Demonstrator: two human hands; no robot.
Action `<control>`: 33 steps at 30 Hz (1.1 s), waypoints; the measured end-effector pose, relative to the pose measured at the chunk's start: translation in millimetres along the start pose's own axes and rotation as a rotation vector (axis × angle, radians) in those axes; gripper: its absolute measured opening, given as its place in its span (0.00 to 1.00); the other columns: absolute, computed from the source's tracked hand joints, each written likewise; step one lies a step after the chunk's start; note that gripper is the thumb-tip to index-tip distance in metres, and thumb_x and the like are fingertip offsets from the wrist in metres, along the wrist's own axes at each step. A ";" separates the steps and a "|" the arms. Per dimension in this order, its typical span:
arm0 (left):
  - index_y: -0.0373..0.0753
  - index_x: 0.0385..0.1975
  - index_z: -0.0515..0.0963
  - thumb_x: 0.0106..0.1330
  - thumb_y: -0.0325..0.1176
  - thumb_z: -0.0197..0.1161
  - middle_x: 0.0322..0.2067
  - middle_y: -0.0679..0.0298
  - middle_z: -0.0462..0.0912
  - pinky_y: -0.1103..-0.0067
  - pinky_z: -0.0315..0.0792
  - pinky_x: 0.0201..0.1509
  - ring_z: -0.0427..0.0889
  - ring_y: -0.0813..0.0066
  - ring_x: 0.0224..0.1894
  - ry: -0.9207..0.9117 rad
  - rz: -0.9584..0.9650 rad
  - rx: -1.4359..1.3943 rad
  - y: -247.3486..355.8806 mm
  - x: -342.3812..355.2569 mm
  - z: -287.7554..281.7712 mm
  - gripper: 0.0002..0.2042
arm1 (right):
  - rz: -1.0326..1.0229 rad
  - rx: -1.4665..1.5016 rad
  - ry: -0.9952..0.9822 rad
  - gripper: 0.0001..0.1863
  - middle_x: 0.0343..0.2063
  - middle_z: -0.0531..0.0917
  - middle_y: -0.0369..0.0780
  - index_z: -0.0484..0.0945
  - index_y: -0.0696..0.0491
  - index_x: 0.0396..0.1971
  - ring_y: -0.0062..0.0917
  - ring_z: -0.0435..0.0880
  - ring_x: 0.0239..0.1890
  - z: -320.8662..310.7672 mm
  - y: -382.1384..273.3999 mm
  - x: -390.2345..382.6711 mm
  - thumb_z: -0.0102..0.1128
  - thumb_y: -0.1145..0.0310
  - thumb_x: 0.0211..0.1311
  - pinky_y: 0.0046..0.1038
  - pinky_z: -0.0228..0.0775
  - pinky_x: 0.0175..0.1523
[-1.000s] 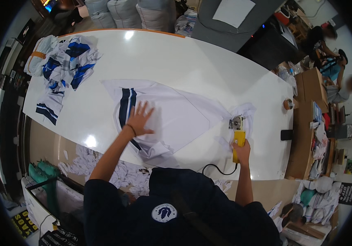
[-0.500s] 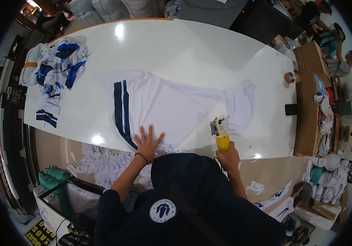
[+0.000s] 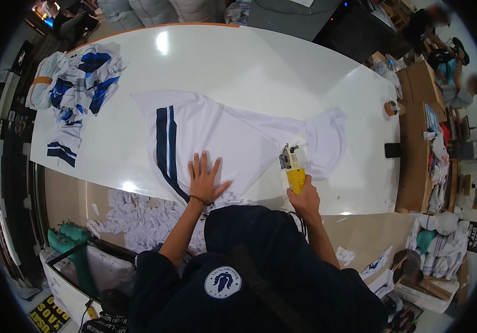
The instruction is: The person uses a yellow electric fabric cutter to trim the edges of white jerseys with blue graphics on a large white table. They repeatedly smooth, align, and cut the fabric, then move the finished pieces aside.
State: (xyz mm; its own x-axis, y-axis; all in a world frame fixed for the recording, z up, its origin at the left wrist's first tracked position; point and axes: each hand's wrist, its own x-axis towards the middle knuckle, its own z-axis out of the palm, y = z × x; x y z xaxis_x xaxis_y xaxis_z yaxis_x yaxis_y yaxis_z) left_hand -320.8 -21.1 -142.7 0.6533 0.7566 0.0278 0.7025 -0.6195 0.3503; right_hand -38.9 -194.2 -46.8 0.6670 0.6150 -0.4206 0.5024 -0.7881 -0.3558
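Observation:
White fabric point(image 3: 211, 122) with dark blue and light blue stripes lies spread over the middle of the white table. My left hand point(image 3: 204, 180) rests flat on its near part, fingers apart. In my right hand point(image 3: 305, 198) is a yellow handheld electric rotary cutter point(image 3: 295, 178), gripped by its body. The cutter's metal head stands at the right edge of the striped piece, by its corner. Just beyond, another white fabric piece point(image 3: 327, 145) lies rumpled to the right, joined or overlapping along a narrow strip at the top; I cannot tell which.
Striped fabric pieces point(image 3: 86, 83) are heaped at the table's far left. A roll of tape point(image 3: 392, 107) and a black phone point(image 3: 393, 150) lie near the right edge. White scraps point(image 3: 138, 222) cover the floor below. Cardboard boxes point(image 3: 413, 139) stand at right; other people sit beyond.
The cutter in my right hand has moved forward and slightly left, up to the fabric's corner. My left hand has slid forward and right on the cloth.

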 end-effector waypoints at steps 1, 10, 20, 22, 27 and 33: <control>0.47 0.72 0.67 0.62 0.63 0.64 0.75 0.39 0.50 0.39 0.38 0.75 0.41 0.32 0.77 0.007 0.002 -0.004 -0.1 0.6 0.2 0.41 | 0.009 -0.009 -0.005 0.31 0.37 0.85 0.54 0.66 0.55 0.54 0.54 0.85 0.42 0.7 -2.5 1.8 0.66 0.55 0.55 0.51 0.75 0.46; 0.46 0.72 0.67 0.61 0.63 0.64 0.74 0.38 0.51 0.40 0.40 0.75 0.43 0.30 0.76 0.024 0.013 -0.001 0.6 1.6 -2.0 0.41 | 0.070 -0.048 -0.016 0.36 0.39 0.86 0.57 0.66 0.57 0.57 0.55 0.85 0.45 1.1 -13.6 13.4 0.68 0.54 0.52 0.51 0.77 0.49; 0.46 0.71 0.68 0.61 0.62 0.65 0.74 0.38 0.52 0.40 0.41 0.75 0.44 0.30 0.76 0.010 0.002 -0.007 3.0 2.0 -5.8 0.41 | -0.011 -0.078 0.015 0.33 0.38 0.85 0.55 0.65 0.56 0.54 0.53 0.86 0.44 -9.3 -37.1 59.9 0.66 0.55 0.52 0.51 0.77 0.49; 0.46 0.72 0.67 0.61 0.63 0.64 0.74 0.38 0.51 0.40 0.40 0.75 0.43 0.30 0.76 -0.006 0.000 -0.004 2.8 2.2 -7.6 0.41 | -0.028 -0.085 0.026 0.34 0.39 0.85 0.55 0.65 0.56 0.55 0.53 0.86 0.44 -9.8 -46.9 80.3 0.66 0.55 0.51 0.50 0.77 0.49; 0.47 0.71 0.68 0.60 0.64 0.65 0.74 0.39 0.52 0.39 0.41 0.75 0.43 0.30 0.76 -0.023 -0.005 0.006 2.1 2.8 -10.0 0.41 | -0.075 -0.039 0.055 0.37 0.44 0.84 0.55 0.66 0.56 0.57 0.52 0.85 0.46 -15.5 -75.4 138.4 0.68 0.53 0.50 0.48 0.78 0.50; 0.46 0.72 0.67 0.60 0.66 0.64 0.76 0.40 0.50 0.37 0.38 0.75 0.41 0.29 0.77 -0.048 0.069 0.003 -21.2 -5.7 -14.0 0.43 | -0.107 0.254 0.046 0.40 0.51 0.82 0.55 0.69 0.53 0.61 0.52 0.80 0.57 5.3 -58.6 213.4 0.69 0.50 0.48 0.47 0.74 0.60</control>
State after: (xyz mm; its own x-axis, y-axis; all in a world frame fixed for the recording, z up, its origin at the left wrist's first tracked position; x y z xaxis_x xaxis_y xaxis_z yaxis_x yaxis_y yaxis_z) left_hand -343.3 -9.3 -137.2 0.7129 0.7012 0.0063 0.6561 -0.6702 0.3468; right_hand 71.0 -16.7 -120.1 0.6444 0.6884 -0.3330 0.4213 -0.6830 -0.5967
